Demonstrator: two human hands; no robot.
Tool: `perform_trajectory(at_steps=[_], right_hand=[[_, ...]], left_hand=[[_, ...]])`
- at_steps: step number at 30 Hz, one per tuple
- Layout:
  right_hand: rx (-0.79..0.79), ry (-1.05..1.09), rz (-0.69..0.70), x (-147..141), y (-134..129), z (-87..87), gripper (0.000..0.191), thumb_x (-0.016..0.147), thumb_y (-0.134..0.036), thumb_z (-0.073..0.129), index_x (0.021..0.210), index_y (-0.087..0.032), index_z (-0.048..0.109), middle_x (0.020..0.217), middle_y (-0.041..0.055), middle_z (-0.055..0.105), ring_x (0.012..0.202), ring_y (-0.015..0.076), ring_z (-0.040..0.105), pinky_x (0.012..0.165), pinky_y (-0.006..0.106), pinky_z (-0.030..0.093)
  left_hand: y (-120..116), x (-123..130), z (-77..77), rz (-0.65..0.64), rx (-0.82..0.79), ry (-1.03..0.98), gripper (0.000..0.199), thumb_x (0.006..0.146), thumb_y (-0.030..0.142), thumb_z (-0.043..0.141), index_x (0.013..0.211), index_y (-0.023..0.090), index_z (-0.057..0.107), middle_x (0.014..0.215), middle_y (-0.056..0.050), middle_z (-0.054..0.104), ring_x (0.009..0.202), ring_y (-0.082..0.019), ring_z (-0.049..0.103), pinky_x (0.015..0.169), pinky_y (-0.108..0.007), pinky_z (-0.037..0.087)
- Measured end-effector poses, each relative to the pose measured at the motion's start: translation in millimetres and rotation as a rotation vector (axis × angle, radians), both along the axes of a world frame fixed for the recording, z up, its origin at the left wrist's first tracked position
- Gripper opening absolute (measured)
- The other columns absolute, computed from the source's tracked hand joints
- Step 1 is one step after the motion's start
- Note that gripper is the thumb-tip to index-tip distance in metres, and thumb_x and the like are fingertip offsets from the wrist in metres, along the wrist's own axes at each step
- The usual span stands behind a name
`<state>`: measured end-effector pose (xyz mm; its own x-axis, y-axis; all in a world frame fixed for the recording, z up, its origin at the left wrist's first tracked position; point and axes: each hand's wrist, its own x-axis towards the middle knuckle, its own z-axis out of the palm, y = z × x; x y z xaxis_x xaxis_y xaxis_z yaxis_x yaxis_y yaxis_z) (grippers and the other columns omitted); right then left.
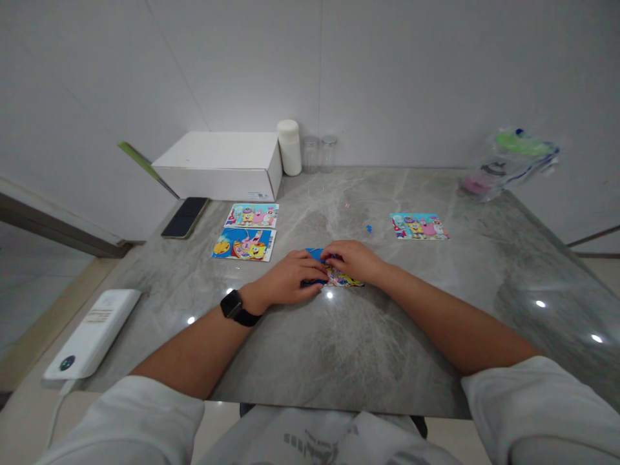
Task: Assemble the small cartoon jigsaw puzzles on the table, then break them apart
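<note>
A small colourful cartoon picture (343, 278), its pieces or panels too small to make out, lies flat on the table under both hands. My left hand (296, 278), with a black watch on the wrist, rests over its left side, fingers stretched out and touching it. From the right, my right hand (356, 259) reaches onto the top part, its fingers bent and drawn together at the tips. Whatever those fingertips pinch or press is hidden. Just beyond the hands lie a small blue piece (369, 228) and a tiny pinkish piece (347, 205).
Left of the hands lie a blue cartoon card (245, 245) and a lighter card (252, 216); a similar card (420, 227) is at right. Around the edges are a phone (185, 217), white box (213, 165), white bottle (289, 148), glass jars (320, 155), plastic bag (508, 165) and corded power bank (94, 332).
</note>
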<state>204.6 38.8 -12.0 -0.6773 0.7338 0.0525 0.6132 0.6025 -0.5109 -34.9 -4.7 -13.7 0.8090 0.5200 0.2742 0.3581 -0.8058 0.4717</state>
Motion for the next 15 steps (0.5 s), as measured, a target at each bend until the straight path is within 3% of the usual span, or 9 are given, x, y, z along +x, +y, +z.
perform_trajectory(at_steps=[10,15], right_hand=[[-0.001,0.031,-0.009,0.2,-0.9,0.3,0.023,0.088,-0.01,0.071,0.105,-0.021,0.081,0.102,0.0061,0.08,0.091,0.0197,0.069,0.085,0.03,0.048],[-0.12,0.118,-0.119,4.2,2.0,4.2,0.019,0.088,-0.015,0.073,0.102,-0.024,0.082,0.093,0.0015,0.08,0.077,0.0152,0.067,0.077,0.027,0.047]], left_hand=[[-0.1,0.4,1.6,-0.009,-0.009,0.002,0.027,0.101,0.029,0.062,0.123,0.029,0.078,0.124,-0.005,0.079,0.115,-0.025,0.071,0.106,-0.044,0.046],[0.1,-0.2,0.7,-0.001,-0.014,0.003,0.028,0.1,0.03,0.063,0.123,0.03,0.078,0.124,-0.006,0.079,0.113,-0.025,0.071,0.106,-0.045,0.048]])
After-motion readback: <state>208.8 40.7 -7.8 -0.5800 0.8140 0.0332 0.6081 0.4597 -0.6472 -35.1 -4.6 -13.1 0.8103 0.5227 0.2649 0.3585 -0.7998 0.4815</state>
